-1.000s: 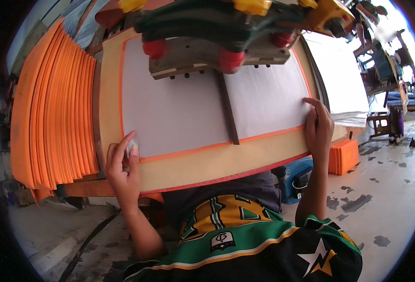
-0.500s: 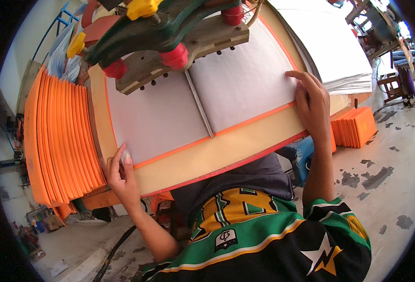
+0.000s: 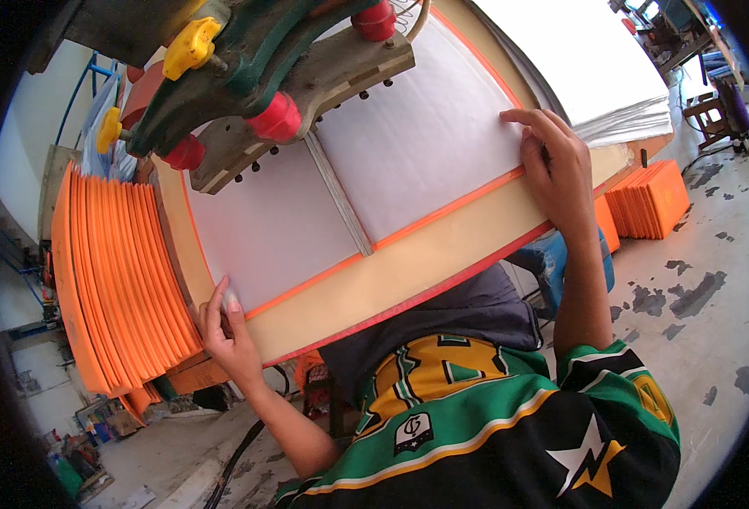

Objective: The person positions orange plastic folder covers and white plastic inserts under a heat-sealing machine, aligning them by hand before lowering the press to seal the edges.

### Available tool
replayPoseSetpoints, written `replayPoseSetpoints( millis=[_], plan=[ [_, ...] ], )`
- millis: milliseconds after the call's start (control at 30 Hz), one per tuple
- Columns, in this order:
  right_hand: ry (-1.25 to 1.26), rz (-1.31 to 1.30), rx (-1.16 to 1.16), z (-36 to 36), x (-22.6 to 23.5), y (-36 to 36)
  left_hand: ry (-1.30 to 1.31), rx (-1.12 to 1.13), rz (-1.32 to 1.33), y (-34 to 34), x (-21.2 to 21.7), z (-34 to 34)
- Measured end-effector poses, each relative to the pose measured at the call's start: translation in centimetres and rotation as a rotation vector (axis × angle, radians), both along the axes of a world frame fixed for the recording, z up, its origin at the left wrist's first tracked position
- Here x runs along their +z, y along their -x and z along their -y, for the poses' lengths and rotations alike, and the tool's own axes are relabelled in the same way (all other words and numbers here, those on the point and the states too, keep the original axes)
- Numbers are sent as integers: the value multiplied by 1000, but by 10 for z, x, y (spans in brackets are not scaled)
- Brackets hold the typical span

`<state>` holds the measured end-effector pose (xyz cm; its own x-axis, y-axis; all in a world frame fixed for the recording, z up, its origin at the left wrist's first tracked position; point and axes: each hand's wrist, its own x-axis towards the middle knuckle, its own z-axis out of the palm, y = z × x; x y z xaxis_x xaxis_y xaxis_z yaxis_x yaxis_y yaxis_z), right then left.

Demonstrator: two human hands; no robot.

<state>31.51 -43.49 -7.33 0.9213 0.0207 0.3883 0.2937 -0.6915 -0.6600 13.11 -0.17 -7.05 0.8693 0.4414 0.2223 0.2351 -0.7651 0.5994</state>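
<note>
Tilted further left since a sec ago, both hands unchanged. Left hand (image 3: 226,327) fingers pinch near corner of white paper block w/ orange edging (image 3: 408,161); right hand (image 3: 557,165) flat, released. Block sits under green clamp head w/ red knobs (image 3: 281,93). Squaring step; next needs even press.

Open booklet (image 3: 391,178): white blank pages edged by an orange cover, lying flat and spread on a tan board (image 3: 408,280), its spine under a grey metal strip that runs from the machine head toward the person. Left hand (image 3: 226,335): fingertips pinching the booklet's near left corner at the board's edge. Right hand (image 3: 557,170): laid flat on the right page's outer edge, fingers spread over paper and orange border.
</note>
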Motion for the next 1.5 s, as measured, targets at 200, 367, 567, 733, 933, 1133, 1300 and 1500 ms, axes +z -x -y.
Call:
replayPoseSetpoints(
  millis=[200,367,567,733,933,1133,1300,1500],
  plan=[
    [29,-61,-11,-1,5,1,-70,-43,112,-3,-5,-2],
    [47,-79,6,1,6,2,-68,-37,113,-3,-4,-1],
    [41,-61,-7,-3,7,2,-48,-29,106,-3,-4,-1],
    [53,-64,0,-5,9,3,-83,-38,115,-3,-3,-1],
    [66,6,17,-1,3,0,-3,-15,142,-5,-2,3],
    [87,42,25,-1,2,-1,-2,-15,187,-4,-2,5],
    [117,45,28,-1,2,-1,18,-33,180,-4,2,8],
    [167,71,114,3,-1,-1,59,-41,177,1,2,3]
  ],
)
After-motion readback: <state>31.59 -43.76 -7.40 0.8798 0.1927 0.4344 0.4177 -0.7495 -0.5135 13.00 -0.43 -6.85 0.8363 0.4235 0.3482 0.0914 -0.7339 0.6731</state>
